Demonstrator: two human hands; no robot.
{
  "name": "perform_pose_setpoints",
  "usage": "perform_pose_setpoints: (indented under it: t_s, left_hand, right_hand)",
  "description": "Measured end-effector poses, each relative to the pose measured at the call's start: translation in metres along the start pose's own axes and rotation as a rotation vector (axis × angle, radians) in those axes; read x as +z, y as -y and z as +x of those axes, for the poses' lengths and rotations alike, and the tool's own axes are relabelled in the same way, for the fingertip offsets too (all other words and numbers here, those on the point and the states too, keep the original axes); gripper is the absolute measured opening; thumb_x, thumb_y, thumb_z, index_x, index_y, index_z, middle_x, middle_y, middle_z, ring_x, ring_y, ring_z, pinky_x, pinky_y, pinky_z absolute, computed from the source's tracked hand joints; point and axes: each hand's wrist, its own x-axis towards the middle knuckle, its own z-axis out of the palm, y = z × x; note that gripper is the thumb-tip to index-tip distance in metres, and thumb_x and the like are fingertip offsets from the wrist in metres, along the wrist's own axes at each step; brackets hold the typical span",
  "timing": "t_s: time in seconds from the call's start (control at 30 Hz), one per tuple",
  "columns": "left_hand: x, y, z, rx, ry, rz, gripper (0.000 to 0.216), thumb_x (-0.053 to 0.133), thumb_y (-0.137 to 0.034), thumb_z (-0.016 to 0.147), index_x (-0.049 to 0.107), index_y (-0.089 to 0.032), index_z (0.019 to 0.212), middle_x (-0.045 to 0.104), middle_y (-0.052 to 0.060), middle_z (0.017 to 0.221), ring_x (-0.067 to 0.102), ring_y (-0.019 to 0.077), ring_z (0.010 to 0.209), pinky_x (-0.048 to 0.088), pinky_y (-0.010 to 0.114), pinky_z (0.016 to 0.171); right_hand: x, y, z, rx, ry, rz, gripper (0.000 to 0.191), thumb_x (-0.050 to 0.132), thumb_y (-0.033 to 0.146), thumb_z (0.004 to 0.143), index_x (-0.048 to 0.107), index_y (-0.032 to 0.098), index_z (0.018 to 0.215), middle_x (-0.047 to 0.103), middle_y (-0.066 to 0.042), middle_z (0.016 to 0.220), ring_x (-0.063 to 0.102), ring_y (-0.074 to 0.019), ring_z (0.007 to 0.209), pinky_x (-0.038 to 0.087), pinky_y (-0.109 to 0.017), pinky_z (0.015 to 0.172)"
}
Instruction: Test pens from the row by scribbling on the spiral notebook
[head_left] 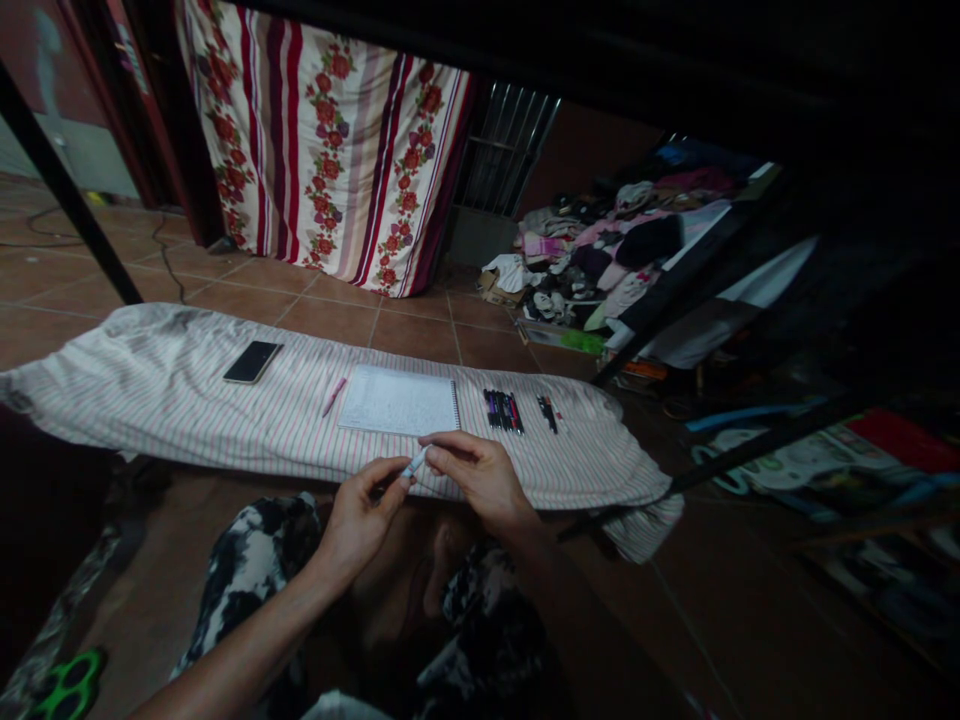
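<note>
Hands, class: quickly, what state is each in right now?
Left hand: closed, holding the lower end of a slim pale object.
Right hand: closed, pinching its upper end.

- Cloth (187, 400): spread lengthwise from left to right, above the floor (330, 312).
- Phone (253, 362): on the cloth, toward its left end.
- Pen (334, 397): between phone and notebook, just beside the latter's left edge.
- Notebook (397, 402): on the cloth, near mid-length.
- Row of pens (503, 411): on the cloth, right of the notebook.
- Small items (548, 413): right of that row.
- Left hand (361, 515) and right hand (484, 480): before the notebook, the held object (415, 462) between them.
- Curtain (289, 140): behind the cloth.
- Clothes heap (600, 250): right of the curtain.
</note>
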Motion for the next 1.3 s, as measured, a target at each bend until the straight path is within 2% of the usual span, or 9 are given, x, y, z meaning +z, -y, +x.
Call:
perform_pose_setpoints:
  t_s: [0.17,0.47,0.57,0.77,0.93,1.13,1.3]
  left_hand:
    - [-0.003,-0.001,0.0,0.022,0.028,0.037,0.022,0.058,-0.026,0.072,0.068,-0.019,0.091,0.068,0.004,0.089,0.061,0.0187,0.086,0.047,0.029,0.079]
    - [-0.009,-0.004,0.001,0.102,0.101,0.104,0.022,0.054,-0.026,0.077,0.067,-0.02,0.094,0.066,0.004,0.088,0.059,0.0185,0.087,0.044,0.028,0.08]
    - [-0.01,-0.005,0.0,0.121,0.127,0.125,0.022,0.053,-0.025,0.079,0.066,-0.02,0.095,0.065,0.004,0.087,0.059,0.0179,0.087,0.043,0.028,0.08]
    - [-0.012,-0.008,0.0,0.156,0.129,0.123,0.02,0.053,-0.024,0.079,0.066,-0.02,0.093,0.064,0.003,0.086,0.059,0.0169,0.085,0.044,0.027,0.079]
    - [-0.013,-0.009,-0.001,0.188,0.156,0.132,0.019,0.051,-0.024,0.081,0.065,-0.019,0.092,0.063,0.004,0.083,0.058,0.0164,0.081,0.044,0.027,0.075]
    - [-0.015,-0.01,-0.005,0.262,0.178,0.187,0.019,0.049,-0.02,0.083,0.063,-0.019,0.094,0.061,0.004,0.086,0.057,0.0159,0.085,0.044,0.028,0.079]
    - [-0.015,-0.015,-0.009,0.327,0.189,0.245,0.02,0.047,-0.018,0.084,0.062,-0.018,0.096,0.061,0.004,0.087,0.057,0.0154,0.085,0.045,0.028,0.077]
  right_hand:
    - [0.0,0.003,-0.001,0.02,0.006,0.0,0.02,0.072,0.029,0.059,0.071,0.02,0.078,0.068,-0.001,0.076,0.06,-0.0129,0.068,0.049,-0.027,0.067]
    - [-0.003,0.005,-0.005,0.042,0.035,-0.005,0.017,0.07,0.029,0.061,0.071,0.02,0.075,0.067,0.0,0.07,0.061,-0.0123,0.064,0.05,-0.027,0.067]
    - [-0.004,0.004,-0.007,0.028,0.051,-0.041,0.016,0.069,0.027,0.062,0.07,0.02,0.077,0.068,0.0,0.073,0.063,-0.0139,0.068,0.05,-0.028,0.07]
    - [-0.009,0.003,-0.01,-0.149,0.045,-0.323,0.014,0.064,0.026,0.07,0.071,0.023,0.082,0.07,-0.002,0.08,0.064,-0.0181,0.077,0.05,-0.029,0.071]
    - [-0.011,0.008,-0.013,-0.314,0.057,-0.55,0.011,0.061,0.026,0.075,0.07,0.023,0.082,0.07,-0.002,0.078,0.063,-0.0169,0.075,0.047,-0.026,0.066]
    - [-0.009,0.014,-0.019,-0.41,0.093,-0.705,0.01,0.057,0.024,0.079,0.066,0.019,0.079,0.067,-0.002,0.073,0.06,-0.0137,0.068,0.044,-0.024,0.063]
    - [-0.009,0.018,-0.024,-0.432,0.12,-0.786,0.013,0.054,0.025,0.081,0.062,0.017,0.075,0.062,-0.001,0.069,0.056,-0.0116,0.065,0.041,-0.021,0.061]
